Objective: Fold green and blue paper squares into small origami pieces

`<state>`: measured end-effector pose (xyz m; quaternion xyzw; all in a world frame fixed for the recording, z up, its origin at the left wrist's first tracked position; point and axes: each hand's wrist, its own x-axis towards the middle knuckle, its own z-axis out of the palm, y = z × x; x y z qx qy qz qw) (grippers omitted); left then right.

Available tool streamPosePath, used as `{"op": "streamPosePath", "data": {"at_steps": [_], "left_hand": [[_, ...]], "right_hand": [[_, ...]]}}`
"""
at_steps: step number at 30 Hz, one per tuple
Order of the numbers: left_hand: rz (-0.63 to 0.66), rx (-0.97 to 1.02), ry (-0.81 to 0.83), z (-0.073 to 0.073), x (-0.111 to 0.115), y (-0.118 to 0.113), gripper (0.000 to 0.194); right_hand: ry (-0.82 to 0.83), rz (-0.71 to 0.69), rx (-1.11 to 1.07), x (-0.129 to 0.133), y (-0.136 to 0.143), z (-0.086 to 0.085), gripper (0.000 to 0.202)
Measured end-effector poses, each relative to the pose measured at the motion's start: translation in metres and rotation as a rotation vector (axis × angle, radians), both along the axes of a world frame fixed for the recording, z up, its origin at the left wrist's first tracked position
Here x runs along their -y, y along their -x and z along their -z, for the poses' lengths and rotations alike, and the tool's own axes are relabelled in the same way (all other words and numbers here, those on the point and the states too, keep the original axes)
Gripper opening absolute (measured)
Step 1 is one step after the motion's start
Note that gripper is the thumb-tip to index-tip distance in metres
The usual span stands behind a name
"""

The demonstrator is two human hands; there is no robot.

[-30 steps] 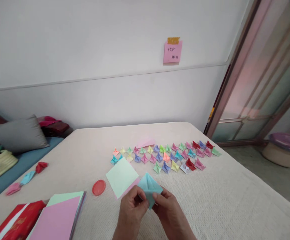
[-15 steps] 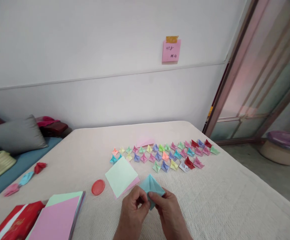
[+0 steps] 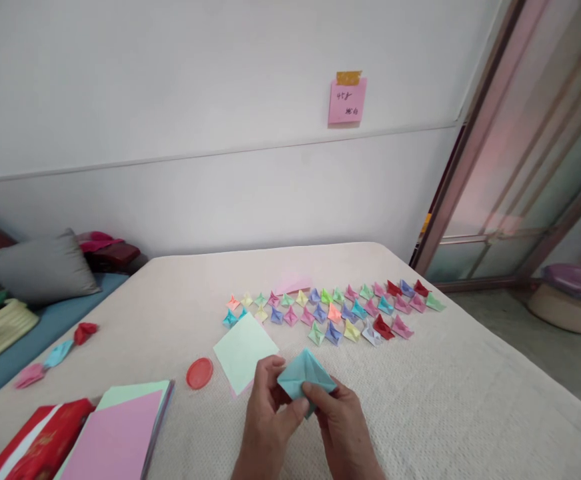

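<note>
A folded light-blue sheet of origami paper (image 3: 307,371) is held between my two hands, over the near middle of the table. My left hand (image 3: 271,413) has its thumb at the lower left edge of the paper and its fingers curled behind the left corner. With its thumb pressed on the front, my right hand (image 3: 337,417) pinches the lower right part; its other fingers are behind the paper. Just beyond, to the left, lies a square stack of pale green and pink paper (image 3: 245,350). Several small folded paper boats (image 3: 333,313) stand in rows farther back.
A red round lid (image 3: 199,373) lies left of my hands. At the near left are a pile of coloured sheets (image 3: 120,433) and a red packet (image 3: 40,440). Three crumpled-looking paper pieces (image 3: 59,353) lie by the left edge. A pink note (image 3: 347,101) is taped on the wall.
My left fingers have moved up from the lower edge to behind the paper's left corner, and its thumb has opened outward. The paper is turned slightly. The view has shifted a little.
</note>
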<state>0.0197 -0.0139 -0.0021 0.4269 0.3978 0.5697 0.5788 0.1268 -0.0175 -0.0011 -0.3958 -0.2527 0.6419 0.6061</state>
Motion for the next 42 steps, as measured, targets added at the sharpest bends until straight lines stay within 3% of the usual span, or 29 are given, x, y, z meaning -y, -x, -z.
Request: {"op": "streamPosePath", "data": {"at_steps": [6,12,17,23,27,31,33,36,38,42], "left_hand": [[0.015,0.019,0.096,0.003,-0.011,0.002,0.029],[-0.076,-0.057,0.126,0.014,-0.013,0.004,0.029],[-0.167,-0.180,0.150,0.004,-0.008,0.005,0.030],[-0.187,-0.388,0.132,-0.007,-0.004,0.010,0.043],[-0.191,-0.471,0.153,-0.007,-0.005,0.013,0.046],[-0.202,-0.407,0.153,-0.002,-0.008,0.013,0.048],[-0.176,-0.337,0.146,0.001,-0.009,0.011,0.046],[-0.028,-0.255,0.144,0.005,-0.009,0.002,0.036],[0.063,-0.271,0.140,0.008,-0.008,-0.004,0.031],[0.111,-0.348,0.109,0.011,-0.007,-0.006,0.021]], "right_hand": [[-0.007,-0.001,0.036,0.001,0.004,0.001,0.005],[0.007,-0.041,-0.032,0.001,0.009,0.006,0.004],[0.048,-0.044,-0.119,0.000,0.011,0.006,0.008],[0.060,-0.055,-0.151,-0.002,0.011,0.011,0.011],[0.054,-0.069,-0.115,-0.001,0.010,0.012,0.012],[0.060,-0.041,-0.096,-0.004,0.008,0.010,0.012],[0.085,0.022,-0.118,-0.006,0.006,0.008,0.012],[0.105,0.099,-0.146,-0.008,0.002,0.005,0.012],[0.100,0.106,-0.148,-0.008,0.001,0.004,0.013],[0.081,0.112,-0.140,-0.007,-0.002,0.003,0.012]]}}
